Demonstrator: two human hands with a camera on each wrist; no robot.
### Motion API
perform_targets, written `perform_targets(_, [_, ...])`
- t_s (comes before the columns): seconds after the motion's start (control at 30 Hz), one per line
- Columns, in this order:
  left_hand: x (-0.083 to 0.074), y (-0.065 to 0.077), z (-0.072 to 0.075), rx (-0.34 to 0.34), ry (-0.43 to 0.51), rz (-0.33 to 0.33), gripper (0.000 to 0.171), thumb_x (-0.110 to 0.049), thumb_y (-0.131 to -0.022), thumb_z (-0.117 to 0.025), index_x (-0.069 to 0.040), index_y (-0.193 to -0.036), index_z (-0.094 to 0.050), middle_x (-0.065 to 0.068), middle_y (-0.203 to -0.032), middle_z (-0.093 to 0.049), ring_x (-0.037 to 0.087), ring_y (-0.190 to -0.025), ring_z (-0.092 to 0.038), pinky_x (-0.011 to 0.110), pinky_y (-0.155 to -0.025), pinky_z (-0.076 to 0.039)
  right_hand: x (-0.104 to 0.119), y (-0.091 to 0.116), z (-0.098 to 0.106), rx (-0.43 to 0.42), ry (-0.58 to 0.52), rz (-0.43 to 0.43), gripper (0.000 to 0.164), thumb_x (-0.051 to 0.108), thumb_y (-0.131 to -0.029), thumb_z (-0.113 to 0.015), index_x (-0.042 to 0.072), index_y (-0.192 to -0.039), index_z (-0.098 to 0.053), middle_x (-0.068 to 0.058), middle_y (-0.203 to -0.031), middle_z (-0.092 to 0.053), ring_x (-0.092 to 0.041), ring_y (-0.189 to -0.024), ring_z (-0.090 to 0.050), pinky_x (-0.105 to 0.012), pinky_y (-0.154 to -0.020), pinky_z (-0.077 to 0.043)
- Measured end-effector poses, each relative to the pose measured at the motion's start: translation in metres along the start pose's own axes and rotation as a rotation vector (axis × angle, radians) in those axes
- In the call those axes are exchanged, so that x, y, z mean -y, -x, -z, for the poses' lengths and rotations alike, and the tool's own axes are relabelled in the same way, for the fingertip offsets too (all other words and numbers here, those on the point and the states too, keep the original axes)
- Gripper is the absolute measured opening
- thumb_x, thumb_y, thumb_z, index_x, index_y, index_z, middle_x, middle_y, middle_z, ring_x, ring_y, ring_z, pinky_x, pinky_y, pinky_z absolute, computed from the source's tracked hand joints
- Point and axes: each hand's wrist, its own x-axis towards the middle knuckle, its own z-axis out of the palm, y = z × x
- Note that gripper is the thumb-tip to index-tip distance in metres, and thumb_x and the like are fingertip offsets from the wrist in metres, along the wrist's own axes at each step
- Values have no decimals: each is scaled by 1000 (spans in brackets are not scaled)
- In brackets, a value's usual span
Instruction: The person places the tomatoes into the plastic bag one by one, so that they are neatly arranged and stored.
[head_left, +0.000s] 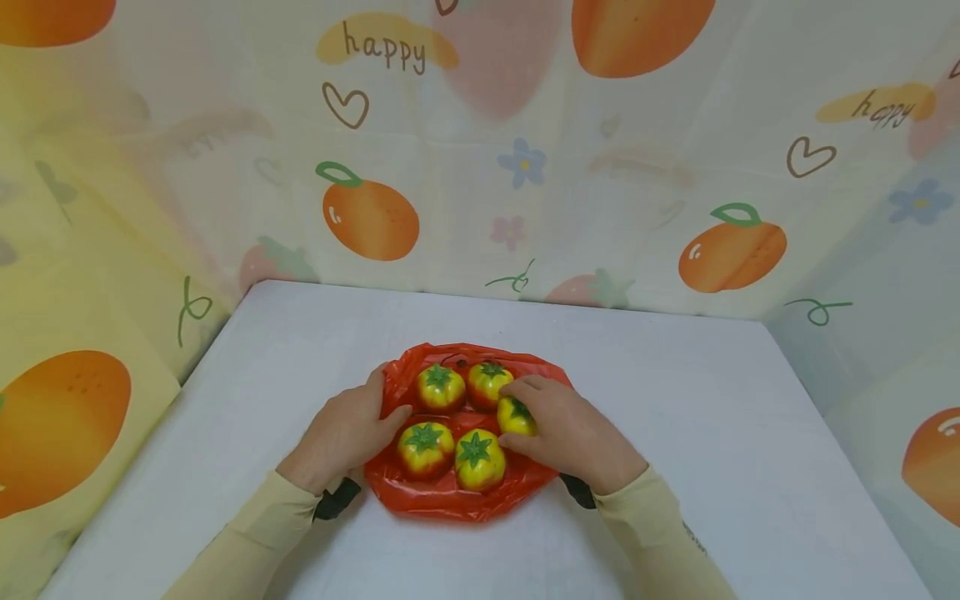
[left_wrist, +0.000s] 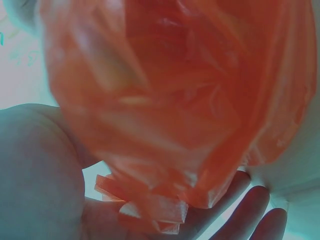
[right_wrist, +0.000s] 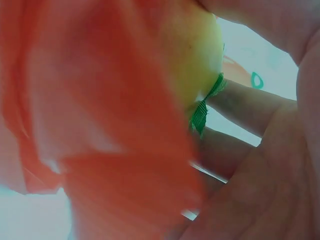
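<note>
A red plastic bag [head_left: 450, 505], mouth spread wide, lies on the table with several yellow-and-red artificial tomatoes [head_left: 424, 450] inside, each topped by a green star of leaves. My left hand [head_left: 347, 433] holds the bag's left side, thumb over the rim and fingers outside; in the left wrist view the crumpled plastic [left_wrist: 165, 125] hides most of the contents. At the right side, my right hand [head_left: 566, 429] grips the rightmost tomato [head_left: 514, 421] between thumb and fingers. The right wrist view shows that tomato's yellow skin [right_wrist: 197, 55] against the fingers, partly covered by red plastic.
The white table [head_left: 675, 400] extends around the bag on all sides. Behind it hangs a fruit-printed curtain [head_left: 450, 208], which also lines the left and right sides. Dark wrist straps [head_left: 337, 500] sit under both wrists.
</note>
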Motion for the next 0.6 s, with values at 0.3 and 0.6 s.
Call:
perform_targets(0.3, [0,1,1,5,15,1,83,-37,-105,-69,2,-166,-29,24,-133,-72,26,-100,-74,45,-83,-69,-5,-3,-5,4,22,-10,60,46,-93,-84,18,-144,-66,-3,-144,-67,-22,-131,-62,-47,-115,-56])
perform_targets(0.6, [1,-1,1,-3,10,-8,83,-37,-105,-69,2,-166,-30,24,-133,-73,25,-100,-74,45,-83,-69,-9,-5,-7,2,14,0,60,42,-93,-84,16,-144,-66,-3,-142,-67,-21,-128,-62,-46,-114,-56])
